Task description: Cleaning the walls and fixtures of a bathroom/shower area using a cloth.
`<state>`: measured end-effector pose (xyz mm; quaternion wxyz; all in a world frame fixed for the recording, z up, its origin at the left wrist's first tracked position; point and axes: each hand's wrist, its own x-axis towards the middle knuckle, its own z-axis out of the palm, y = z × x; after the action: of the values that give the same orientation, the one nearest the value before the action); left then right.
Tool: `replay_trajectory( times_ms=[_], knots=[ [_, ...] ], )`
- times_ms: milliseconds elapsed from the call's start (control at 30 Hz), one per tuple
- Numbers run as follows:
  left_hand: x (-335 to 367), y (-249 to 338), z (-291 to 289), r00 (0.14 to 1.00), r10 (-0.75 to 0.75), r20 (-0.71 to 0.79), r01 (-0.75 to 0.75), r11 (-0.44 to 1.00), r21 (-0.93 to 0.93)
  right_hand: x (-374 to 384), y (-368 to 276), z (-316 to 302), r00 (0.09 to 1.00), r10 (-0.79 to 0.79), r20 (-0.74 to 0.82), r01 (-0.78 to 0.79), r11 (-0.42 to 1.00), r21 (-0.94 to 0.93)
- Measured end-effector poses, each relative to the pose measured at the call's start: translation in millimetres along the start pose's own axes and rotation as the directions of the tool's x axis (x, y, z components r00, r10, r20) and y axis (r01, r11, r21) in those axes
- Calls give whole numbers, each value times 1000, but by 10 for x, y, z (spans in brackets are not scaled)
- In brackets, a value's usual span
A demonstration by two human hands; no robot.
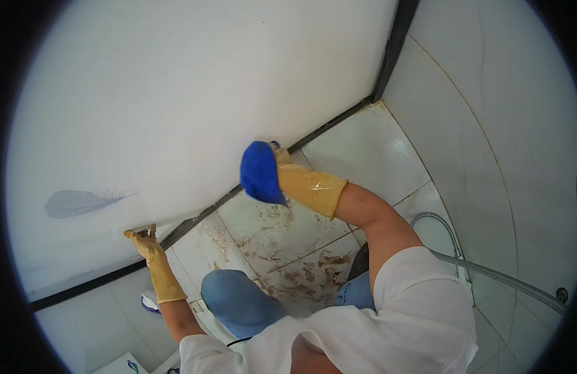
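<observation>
My right hand (pixel 281 153), in a yellow rubber glove, is closed round a blue cloth (pixel 261 173). The cloth hangs down beside the black bottom rail, against the white panel (pixel 195 93). Further left, my left hand (pixel 147 244) wears a matching yellow glove. Its thumb and fingers are spread apart against the lower part of the panel, just above the black rail (pixel 185 227). Something dark shows between those fingers, too small to make out. A grey feather picture (pixel 82 204) marks the panel left of that hand.
Brown dirt (pixel 307 277) smears the white floor tiles (pixel 348 140) below the rail. At the right, a metal shower hose (pixel 500 280) runs along the tiled wall (pixel 469 156). My bent knee (pixel 238 299), in blue jeans, is close to the dirty tiles.
</observation>
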<state>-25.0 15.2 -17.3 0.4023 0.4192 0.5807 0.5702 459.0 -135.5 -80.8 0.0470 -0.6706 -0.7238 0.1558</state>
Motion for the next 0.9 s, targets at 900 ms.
replay_trajectory(
  times_ms=[900],
  knots=[
    [-63,139,-14,999,27,29,-28,999,19,190,-463,-348,973,-105,-206,140,977,163]
  ],
)
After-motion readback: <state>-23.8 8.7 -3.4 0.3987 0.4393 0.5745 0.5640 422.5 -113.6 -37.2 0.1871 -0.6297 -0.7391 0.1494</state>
